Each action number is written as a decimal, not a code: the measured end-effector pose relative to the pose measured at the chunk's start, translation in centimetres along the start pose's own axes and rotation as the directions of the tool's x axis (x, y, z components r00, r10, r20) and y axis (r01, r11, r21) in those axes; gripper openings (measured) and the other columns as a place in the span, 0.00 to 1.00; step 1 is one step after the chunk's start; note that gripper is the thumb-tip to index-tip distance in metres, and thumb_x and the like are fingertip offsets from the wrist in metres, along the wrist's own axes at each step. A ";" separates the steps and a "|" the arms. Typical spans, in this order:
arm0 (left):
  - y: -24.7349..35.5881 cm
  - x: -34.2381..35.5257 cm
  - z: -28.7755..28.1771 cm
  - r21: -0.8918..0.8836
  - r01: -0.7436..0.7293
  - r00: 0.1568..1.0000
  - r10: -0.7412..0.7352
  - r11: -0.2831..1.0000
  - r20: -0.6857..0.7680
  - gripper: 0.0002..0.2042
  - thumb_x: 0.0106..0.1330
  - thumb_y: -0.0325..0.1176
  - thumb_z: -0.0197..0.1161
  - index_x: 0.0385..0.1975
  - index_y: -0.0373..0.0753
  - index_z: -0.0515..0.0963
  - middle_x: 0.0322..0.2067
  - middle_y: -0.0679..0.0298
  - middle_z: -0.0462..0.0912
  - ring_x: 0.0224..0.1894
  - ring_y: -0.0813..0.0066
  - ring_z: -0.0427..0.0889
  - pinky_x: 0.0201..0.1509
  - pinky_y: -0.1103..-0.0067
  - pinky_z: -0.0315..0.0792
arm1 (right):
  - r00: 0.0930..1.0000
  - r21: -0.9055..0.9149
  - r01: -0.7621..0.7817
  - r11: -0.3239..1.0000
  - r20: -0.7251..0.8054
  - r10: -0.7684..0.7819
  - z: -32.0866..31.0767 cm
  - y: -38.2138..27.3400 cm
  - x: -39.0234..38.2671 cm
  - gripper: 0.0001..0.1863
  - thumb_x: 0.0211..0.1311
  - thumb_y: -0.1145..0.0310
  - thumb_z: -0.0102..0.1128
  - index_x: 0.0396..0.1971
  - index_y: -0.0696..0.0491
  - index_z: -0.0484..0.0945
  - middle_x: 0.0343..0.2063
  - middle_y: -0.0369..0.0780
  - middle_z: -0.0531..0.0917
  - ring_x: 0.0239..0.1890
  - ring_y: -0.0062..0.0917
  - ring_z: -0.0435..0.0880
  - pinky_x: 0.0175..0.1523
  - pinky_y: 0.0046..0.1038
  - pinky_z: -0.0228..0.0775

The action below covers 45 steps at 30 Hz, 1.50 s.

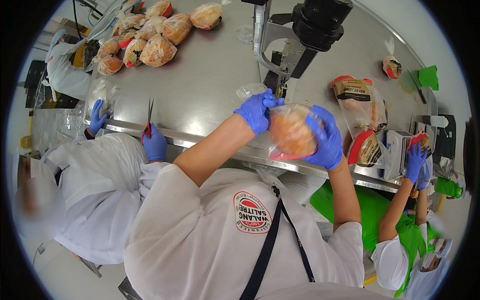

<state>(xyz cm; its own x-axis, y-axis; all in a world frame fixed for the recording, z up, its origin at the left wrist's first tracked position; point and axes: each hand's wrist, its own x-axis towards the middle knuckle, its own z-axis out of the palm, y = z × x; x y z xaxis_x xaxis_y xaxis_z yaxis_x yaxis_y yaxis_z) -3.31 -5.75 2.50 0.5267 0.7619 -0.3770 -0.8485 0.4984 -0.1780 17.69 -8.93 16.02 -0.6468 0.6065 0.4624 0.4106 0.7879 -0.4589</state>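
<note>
A round ham in a clear plastic bag [291,134] hangs at the front edge of the steel table, below a clipping machine [283,60]. My right hand [326,140], in a blue glove, wraps the ham's right side. In its own blue glove, my left hand [254,112] is closed on the gathered neck of the bag, close against the machine's lower jaw. Loose plastic from the bag [250,91] sticks out above my left hand. My left fingertips are partly hidden by the machine and the plastic.
Several bagged hams [159,50] lie at the far left of the steel table [200,90]. Labelled bagged hams [352,97] lie to the right, near a scale [397,150]. On the left, a co-worker's gloved hand [155,144] holds scissors [149,120]. Another co-worker's hands [416,162] handle a labelled ham.
</note>
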 end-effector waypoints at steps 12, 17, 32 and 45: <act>-1.3 1.0 2.3 0.528 -0.259 0.944 0.328 0.809 -0.038 0.13 0.65 0.45 0.51 0.24 0.43 0.71 0.22 0.67 0.71 0.28 0.75 0.71 0.36 0.77 0.69 | 0.590 0.922 -0.049 -0.384 0.336 0.734 8.8 3.1 -5.3 0.30 0.51 0.62 0.53 0.55 0.55 0.63 0.49 0.44 0.74 0.49 0.34 0.75 0.54 0.38 0.68; 0.0 1.1 2.5 0.750 -0.349 0.904 0.412 0.562 0.111 0.08 0.63 0.39 0.56 0.27 0.43 0.72 0.23 0.70 0.71 0.26 0.81 0.70 0.31 0.82 0.67 | 0.526 0.870 0.116 -0.479 0.355 0.773 9.8 3.5 -4.7 0.28 0.52 0.57 0.52 0.53 0.53 0.65 0.48 0.42 0.75 0.48 0.33 0.76 0.54 0.38 0.68; 1.9 5.3 1.1 0.940 -0.319 0.559 0.778 -0.118 0.287 0.01 0.54 0.23 0.61 0.25 0.34 0.78 0.24 0.65 0.78 0.22 0.80 0.75 0.27 0.82 0.71 | 0.550 0.746 -0.107 -0.658 0.596 0.585 9.3 13.7 -2.6 0.27 0.55 0.53 0.46 0.54 0.50 0.66 0.49 0.41 0.75 0.49 0.35 0.75 0.51 0.40 0.70; 1.9 4.6 1.6 0.951 -0.309 0.671 0.705 -0.015 0.229 0.05 0.57 0.29 0.61 0.29 0.35 0.77 0.22 0.68 0.76 0.22 0.83 0.73 0.27 0.84 0.68 | 0.590 0.808 0.066 -0.586 0.442 0.676 11.2 12.3 -2.8 0.28 0.54 0.52 0.46 0.54 0.51 0.66 0.49 0.42 0.73 0.50 0.36 0.74 0.53 0.39 0.68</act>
<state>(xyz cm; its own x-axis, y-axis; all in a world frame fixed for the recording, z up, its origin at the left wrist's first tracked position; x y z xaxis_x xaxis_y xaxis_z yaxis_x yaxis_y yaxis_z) -2.36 -0.63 1.84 -0.2325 0.9576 -0.1699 -0.1006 0.1501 0.9835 17.36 -2.14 0.58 -0.3883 0.8430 -0.3723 -0.8023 -0.5080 -0.3134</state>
